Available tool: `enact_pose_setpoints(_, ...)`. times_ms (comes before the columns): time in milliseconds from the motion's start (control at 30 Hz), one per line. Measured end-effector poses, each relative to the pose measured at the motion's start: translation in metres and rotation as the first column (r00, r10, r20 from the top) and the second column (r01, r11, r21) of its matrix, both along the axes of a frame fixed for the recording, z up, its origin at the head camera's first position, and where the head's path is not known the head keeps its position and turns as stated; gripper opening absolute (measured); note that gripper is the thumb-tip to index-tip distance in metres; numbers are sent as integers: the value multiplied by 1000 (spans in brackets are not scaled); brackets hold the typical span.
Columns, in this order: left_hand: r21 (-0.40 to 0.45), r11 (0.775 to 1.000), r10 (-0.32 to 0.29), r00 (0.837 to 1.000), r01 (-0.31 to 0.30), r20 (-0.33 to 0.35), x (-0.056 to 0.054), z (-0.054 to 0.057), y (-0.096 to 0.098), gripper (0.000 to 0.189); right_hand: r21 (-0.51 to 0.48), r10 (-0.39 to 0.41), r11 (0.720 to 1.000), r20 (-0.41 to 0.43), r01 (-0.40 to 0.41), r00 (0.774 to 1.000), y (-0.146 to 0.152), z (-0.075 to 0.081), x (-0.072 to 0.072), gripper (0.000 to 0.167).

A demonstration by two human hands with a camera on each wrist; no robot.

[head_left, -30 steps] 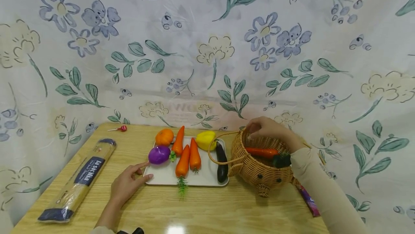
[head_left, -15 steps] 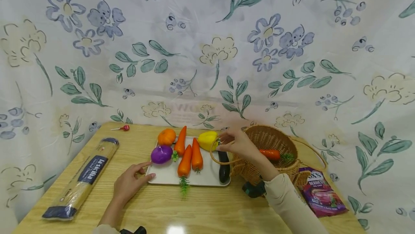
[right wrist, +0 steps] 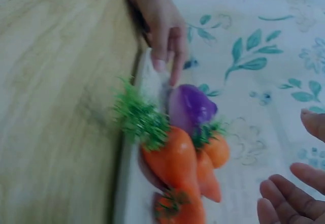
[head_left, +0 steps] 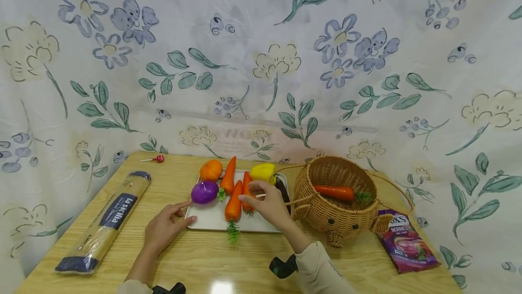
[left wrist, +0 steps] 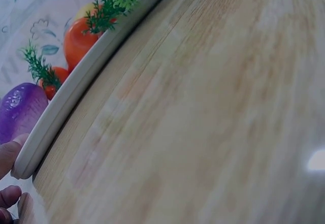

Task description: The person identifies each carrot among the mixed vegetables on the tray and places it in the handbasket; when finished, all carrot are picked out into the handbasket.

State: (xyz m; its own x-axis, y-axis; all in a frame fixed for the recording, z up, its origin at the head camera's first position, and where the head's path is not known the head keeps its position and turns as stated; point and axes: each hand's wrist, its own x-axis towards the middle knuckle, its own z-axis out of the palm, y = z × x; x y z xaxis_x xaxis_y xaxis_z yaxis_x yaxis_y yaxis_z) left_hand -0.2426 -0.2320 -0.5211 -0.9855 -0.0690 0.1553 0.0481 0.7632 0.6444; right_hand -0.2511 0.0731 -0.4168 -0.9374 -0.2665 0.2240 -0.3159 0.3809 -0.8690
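Observation:
My left hand [head_left: 165, 228] grips the left edge of a white tray [head_left: 204, 224], thumb over the rim. On the tray lie a purple round vegetable [head_left: 205, 192], a small pumpkin [head_left: 210, 170], a yellow vegetable [head_left: 262, 171] and a dark eggplant [head_left: 282, 190], partly hidden. Three carrots sit between them: a back one [head_left: 229, 176], a front one [head_left: 234, 201] with green tops over the rim, and a right carrot [head_left: 247, 184]. Above this right carrot hovers my right hand [head_left: 267, 201], fingers spread and holding nothing. It partly covers that carrot.
Right of the tray stands a wicker basket [head_left: 326, 228] with another carrot [head_left: 335, 192] inside; its left handle loop reaches over the tray. A purple candy bag [head_left: 409, 244] lies beside it. Packaged spaghetti [head_left: 108, 221] and a lollipop [head_left: 159, 158] are on the left.
My right hand has left the basket, passed its handle and the eggplant, and moved left over the carrots. The carrot stays in the basket. My left hand keeps its place at the tray.

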Motion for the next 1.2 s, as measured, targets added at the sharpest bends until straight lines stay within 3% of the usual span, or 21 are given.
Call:
enact_pose_setpoints(200, 3, 1000, 1, 1000, -1, 8, 0, 2, 0, 58, -97, -68, 993, -24, 65, 997, -21, -27, 3, 38)
enact_pose_setpoints(333, 5, 1000, 2, 1000, -2, 7, 1, 2, 0, 57, -89, -143, 986, -48, 139, 989, -33, -43, 5, 43)
enact_pose_setpoints(600, 26, 1000, 1, 1000, -2, 17, -1, 1, 0, 58, -16, -329, 944, -98, 329, 939, -47, -63, 1, 51)
enact_pose_setpoints(733, 18, 1000, 6, 1000, -6, 22, -1, 1, -1, 58, -4, -371, 927, -131, 374, 919, -49, -67, -5, 51)
enact_pose_setpoints(933, 10, 1000, 2, 1000, -2, 26, -2, 0, -1, 59, -8, -402, 915, -66, 403, 913, -54, -71, -15, 51)
enact_pose_setpoints(1200, 16, 1000, 11, 999, -11, 34, 0, 2, 0, 58, 42, -473, 880, 17, 472, 881, -59, -75, -24, 52)
